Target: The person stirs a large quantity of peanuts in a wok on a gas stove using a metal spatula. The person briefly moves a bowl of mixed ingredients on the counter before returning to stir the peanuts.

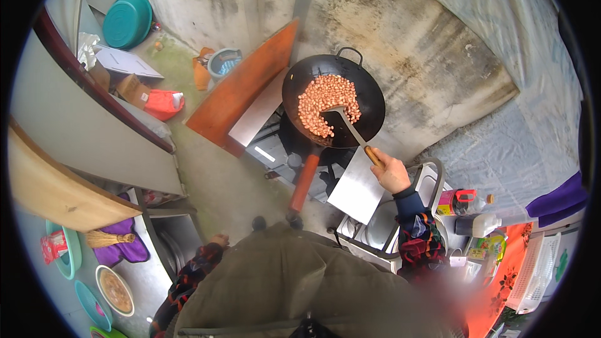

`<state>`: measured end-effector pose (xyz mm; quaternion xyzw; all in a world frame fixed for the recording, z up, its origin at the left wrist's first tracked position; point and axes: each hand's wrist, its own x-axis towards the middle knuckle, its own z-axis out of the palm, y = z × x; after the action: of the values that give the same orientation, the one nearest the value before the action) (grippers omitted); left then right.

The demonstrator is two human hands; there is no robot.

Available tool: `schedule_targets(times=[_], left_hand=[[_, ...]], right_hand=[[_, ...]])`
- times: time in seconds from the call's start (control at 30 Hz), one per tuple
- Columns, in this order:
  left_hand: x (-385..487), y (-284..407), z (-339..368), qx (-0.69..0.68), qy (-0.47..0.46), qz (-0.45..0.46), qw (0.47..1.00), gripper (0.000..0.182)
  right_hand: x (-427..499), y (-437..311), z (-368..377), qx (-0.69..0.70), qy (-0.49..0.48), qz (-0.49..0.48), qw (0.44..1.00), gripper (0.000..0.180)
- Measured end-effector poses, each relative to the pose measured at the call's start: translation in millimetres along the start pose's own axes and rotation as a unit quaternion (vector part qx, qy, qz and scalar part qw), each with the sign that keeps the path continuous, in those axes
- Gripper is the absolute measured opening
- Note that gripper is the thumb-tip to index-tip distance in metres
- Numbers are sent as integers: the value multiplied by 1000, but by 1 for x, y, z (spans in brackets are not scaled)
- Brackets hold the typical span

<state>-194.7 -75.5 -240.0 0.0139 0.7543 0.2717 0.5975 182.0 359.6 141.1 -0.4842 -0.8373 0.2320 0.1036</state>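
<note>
My right hand [393,172] grips the wooden handle of a metal wok spatula [350,124]. Its blade rests among reddish-brown peanuts [328,91], heaped in a dark wok [371,103]. A bare patch of wok shows beside the blade. The wok sits on a gas stove [281,162], with its red handle [305,183] towards me and a loop handle on the far side. My left hand [219,240] hangs low by the edge of my brown apron [263,281], away from the stove. Its fingers are mostly hidden, so whether they are closed is unclear.
An orange-brown board [253,89] stands left of the stove; a stained wall [399,56] rises behind. At right are a dish rack [375,225] and bottles [462,202]. The left counter [145,286] holds a bowl [115,290] and a straw brush [108,239].
</note>
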Motion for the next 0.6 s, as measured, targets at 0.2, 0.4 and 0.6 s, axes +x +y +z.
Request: schedule_targets(times=[0.2, 0.4, 0.6], left_hand=[[-17, 6, 0, -9, 0, 6, 1000, 29], [-18, -5, 3, 6, 41, 8, 999, 29], [-3, -16, -4, -27, -14, 9, 999, 31]], right_hand=[[39, 13, 50, 134, 94, -12, 986, 47], [60, 19, 63, 220, 126, 38, 967, 49], [62, -21, 71, 413, 45, 187, 890, 52]])
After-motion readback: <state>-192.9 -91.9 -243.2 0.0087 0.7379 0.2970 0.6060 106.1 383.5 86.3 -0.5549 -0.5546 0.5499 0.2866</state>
